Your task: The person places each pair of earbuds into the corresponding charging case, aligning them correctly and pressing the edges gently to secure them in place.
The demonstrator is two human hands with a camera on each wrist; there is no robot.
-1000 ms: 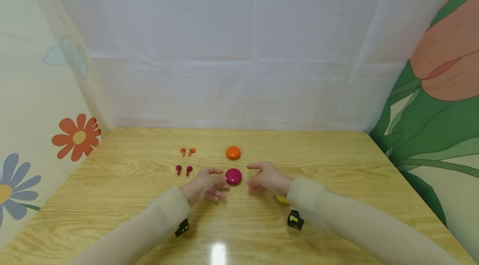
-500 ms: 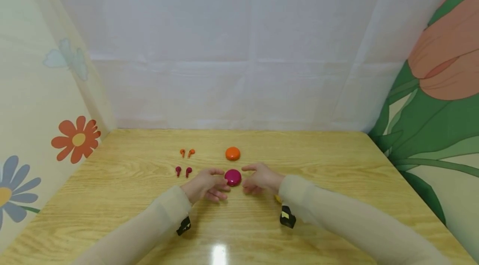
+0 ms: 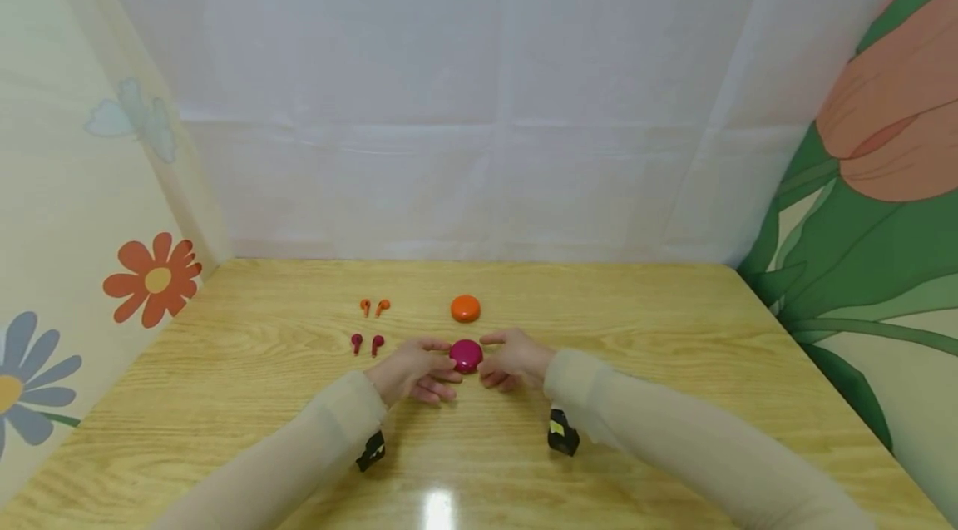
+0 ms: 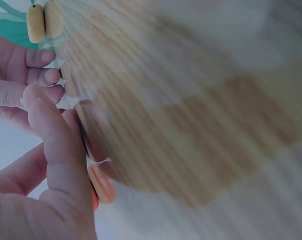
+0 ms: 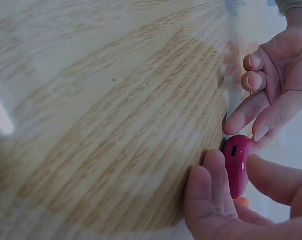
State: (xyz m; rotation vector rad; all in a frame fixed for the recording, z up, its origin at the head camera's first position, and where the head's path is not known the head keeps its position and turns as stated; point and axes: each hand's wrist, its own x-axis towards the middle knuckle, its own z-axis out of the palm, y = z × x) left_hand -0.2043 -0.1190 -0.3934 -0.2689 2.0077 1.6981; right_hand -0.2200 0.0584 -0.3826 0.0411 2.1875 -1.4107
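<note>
A glossy magenta earbud charging case (image 3: 466,356) lies at the middle of the table, its charging port showing in the right wrist view. My left hand (image 3: 416,369) holds its left side with thumb and index finger; the other fingers are spread. From the right, my right hand (image 3: 516,359) has thumb and fingertips around the case's edge, as its thumb (image 5: 271,177) shows close up. A pair of magenta earbuds (image 3: 367,344) lies left of the left hand. Farther back sit an orange charging case (image 3: 466,308) and a pair of orange earbuds (image 3: 375,307).
A yellow case (image 4: 36,23) stands on the table beyond the right hand in the left wrist view; in the head view the right arm hides it. A wood-grain table (image 3: 636,305) runs back to a white cloth (image 3: 479,97). Flower-printed sheets (image 3: 157,276) flank it.
My right hand has moved left until its fingertips meet the magenta case's edge, and its sleeve now covers the yellow case. The left hand has barely moved.
</note>
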